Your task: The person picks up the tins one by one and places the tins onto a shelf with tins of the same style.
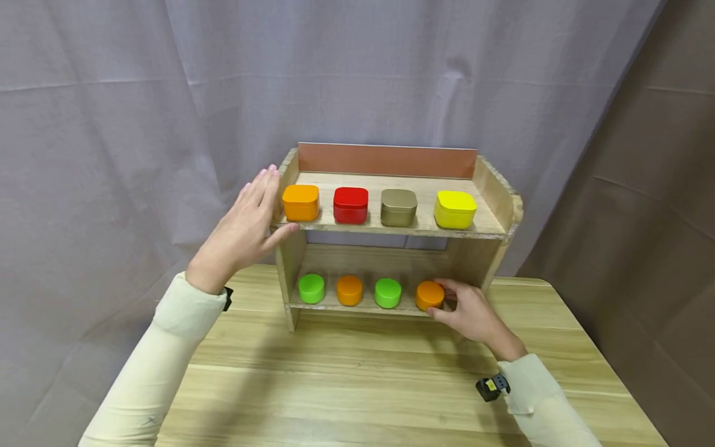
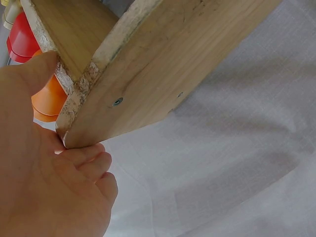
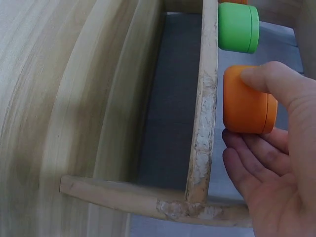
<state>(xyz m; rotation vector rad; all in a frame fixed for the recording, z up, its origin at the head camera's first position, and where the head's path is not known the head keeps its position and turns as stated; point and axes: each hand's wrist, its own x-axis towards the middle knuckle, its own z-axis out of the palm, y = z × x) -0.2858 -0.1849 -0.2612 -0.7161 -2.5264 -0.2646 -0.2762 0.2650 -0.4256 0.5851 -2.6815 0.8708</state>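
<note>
My right hand (image 1: 472, 313) holds an orange round lidded jar (image 1: 429, 295) at the right end of the lower shelf. In the right wrist view the thumb lies on the jar's side (image 3: 242, 108), with the other fingers around the opposite side. My left hand (image 1: 242, 226) rests against the left side panel of a small wooden shelf unit (image 2: 143, 79). Its fingers are straight in the head view, and its thumb touches the upper shelf's front edge. Left of the held jar stand a green jar (image 1: 388, 293), an orange jar (image 1: 349, 290) and another green jar (image 1: 311, 288).
On the upper shelf stand square-shaped tins: orange (image 1: 301, 203), red (image 1: 350, 206), olive-brown (image 1: 398, 208) and yellow (image 1: 455, 210). A brown board (image 1: 385, 160) spans the unit's back. The unit stands on a wooden table (image 1: 346, 385), before a grey curtain (image 1: 139, 124).
</note>
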